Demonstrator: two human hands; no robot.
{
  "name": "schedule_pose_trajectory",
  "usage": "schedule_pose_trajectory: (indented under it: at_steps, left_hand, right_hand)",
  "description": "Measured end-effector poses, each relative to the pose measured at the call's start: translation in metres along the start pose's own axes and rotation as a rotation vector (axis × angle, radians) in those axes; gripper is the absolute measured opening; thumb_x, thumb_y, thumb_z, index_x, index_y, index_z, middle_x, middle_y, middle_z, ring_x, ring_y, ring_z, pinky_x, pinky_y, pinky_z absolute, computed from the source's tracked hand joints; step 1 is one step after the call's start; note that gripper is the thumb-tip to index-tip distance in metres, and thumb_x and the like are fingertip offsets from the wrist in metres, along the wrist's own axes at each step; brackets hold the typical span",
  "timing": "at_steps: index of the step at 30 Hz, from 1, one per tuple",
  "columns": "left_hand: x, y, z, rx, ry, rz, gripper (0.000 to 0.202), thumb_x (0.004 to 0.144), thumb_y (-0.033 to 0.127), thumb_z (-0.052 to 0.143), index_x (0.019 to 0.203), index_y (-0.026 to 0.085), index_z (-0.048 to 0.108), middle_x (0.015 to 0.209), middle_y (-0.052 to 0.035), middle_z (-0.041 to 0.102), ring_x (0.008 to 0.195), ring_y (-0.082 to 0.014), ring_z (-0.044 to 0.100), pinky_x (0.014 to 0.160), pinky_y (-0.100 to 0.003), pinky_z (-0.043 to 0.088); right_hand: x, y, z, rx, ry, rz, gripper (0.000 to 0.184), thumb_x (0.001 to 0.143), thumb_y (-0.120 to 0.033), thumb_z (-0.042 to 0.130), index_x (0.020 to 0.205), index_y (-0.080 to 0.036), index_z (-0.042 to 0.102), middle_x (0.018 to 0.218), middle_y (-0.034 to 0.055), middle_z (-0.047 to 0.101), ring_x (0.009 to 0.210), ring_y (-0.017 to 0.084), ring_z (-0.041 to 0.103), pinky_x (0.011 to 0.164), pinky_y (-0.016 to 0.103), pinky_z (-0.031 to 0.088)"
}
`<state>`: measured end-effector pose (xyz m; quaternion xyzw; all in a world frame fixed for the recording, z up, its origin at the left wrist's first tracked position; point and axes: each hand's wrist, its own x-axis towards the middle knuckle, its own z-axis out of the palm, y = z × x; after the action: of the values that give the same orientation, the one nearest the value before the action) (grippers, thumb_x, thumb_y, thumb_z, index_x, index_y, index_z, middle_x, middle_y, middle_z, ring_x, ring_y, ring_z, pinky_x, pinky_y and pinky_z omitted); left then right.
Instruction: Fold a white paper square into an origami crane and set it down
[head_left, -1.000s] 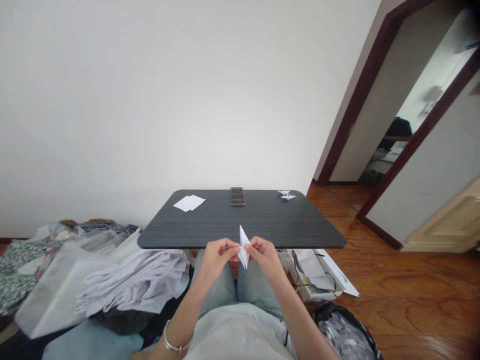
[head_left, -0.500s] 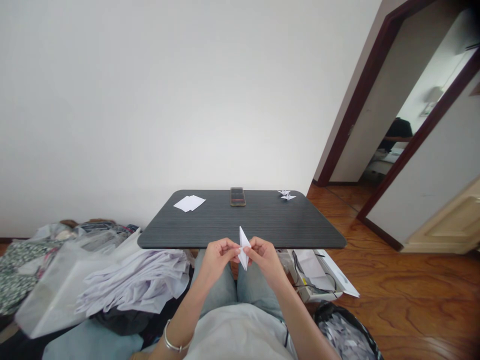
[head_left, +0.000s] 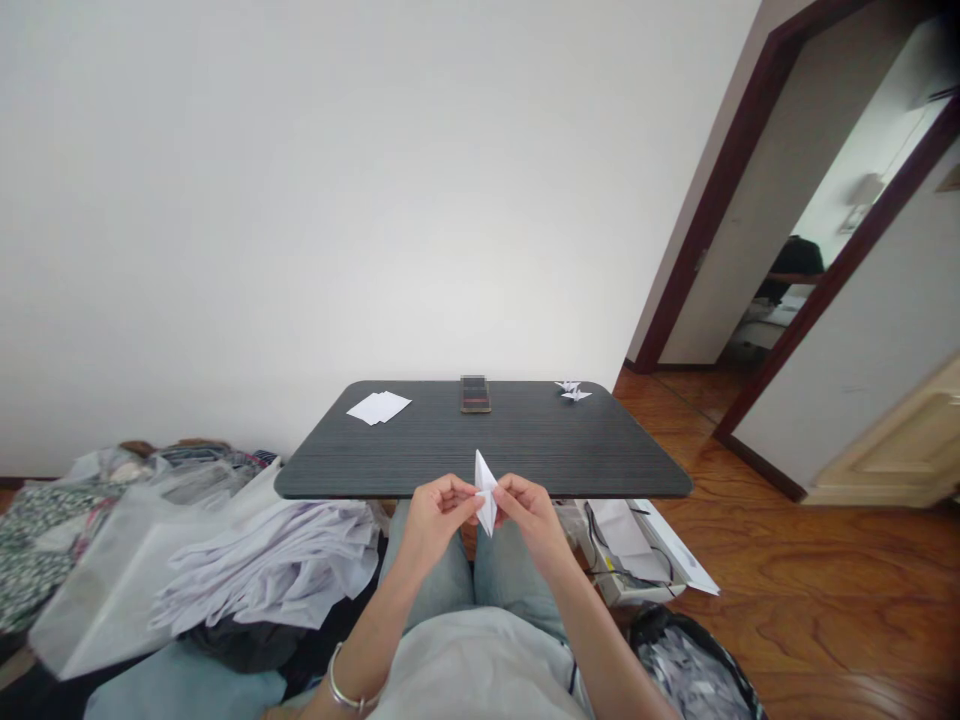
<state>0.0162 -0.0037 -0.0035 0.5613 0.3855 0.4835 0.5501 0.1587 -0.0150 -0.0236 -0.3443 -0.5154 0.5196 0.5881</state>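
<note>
A small white folded paper piece, pointed at top and bottom, is pinched between both my hands just in front of the near edge of the dark table. My left hand grips its left side with closed fingers. My right hand grips its right side, fingers also closed. Both hands hover above my lap. A silver bracelet sits on my left wrist.
On the table lie a few white paper sheets at far left, a dark phone at far middle, and small folded paper figures at far right. Clothes and bags pile at left; a box and bin at right.
The folded paper and both hands have shifted very slightly left; the grip is the same.
</note>
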Motion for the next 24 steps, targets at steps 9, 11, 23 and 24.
schedule_pose_trajectory:
  at_steps: [9,11,23,24]
  left_hand:
    - [0.0013,-0.0005,-0.0032,0.033,0.034,0.172,0.013,0.069,0.025,0.068,0.077,0.015,0.066,0.082,-0.0044,0.066,0.076,-0.0154,0.061,0.069,-0.025,0.046]
    - [0.0015,-0.0001,-0.002,-0.053,-0.014,0.111,0.024,0.067,0.023,0.07,0.089,0.016,0.062,0.085,-0.0043,0.067,0.075,-0.0149,0.062,0.07,-0.026,0.047]
    - [0.0008,0.0027,0.0011,-0.123,0.073,0.062,0.033,0.063,0.023,0.072,0.089,0.015,0.054,0.053,0.0069,0.057,0.05,-0.008,0.056,0.056,-0.019,0.046]
    - [0.0005,0.0026,0.0012,-0.138,0.083,0.064,0.033,0.063,0.023,0.073,0.089,0.015,0.054,0.053,0.0072,0.057,0.049,-0.0081,0.056,0.056,-0.02,0.046]
  right_hand:
    - [0.0005,0.0011,-0.0035,0.035,-0.007,0.022,0.029,0.07,-0.042,0.068,0.062,-0.017,0.057,0.052,-0.0033,0.054,0.044,0.009,0.046,0.047,0.02,0.038]
    - [0.0002,0.0011,-0.0034,0.026,-0.008,0.02,0.028,0.071,-0.042,0.067,0.063,-0.017,0.057,0.051,-0.0033,0.054,0.044,0.009,0.046,0.047,0.021,0.038]
    - [-0.0008,-0.0016,-0.0003,0.02,-0.021,0.001,0.027,0.072,-0.041,0.066,0.065,-0.017,0.058,0.054,-0.0031,0.053,0.047,0.009,0.046,0.047,0.021,0.039]
    - [-0.0011,-0.0023,0.0,0.046,-0.039,0.015,0.026,0.071,-0.04,0.067,0.067,-0.017,0.058,0.055,-0.0031,0.053,0.047,0.009,0.046,0.048,0.021,0.04]
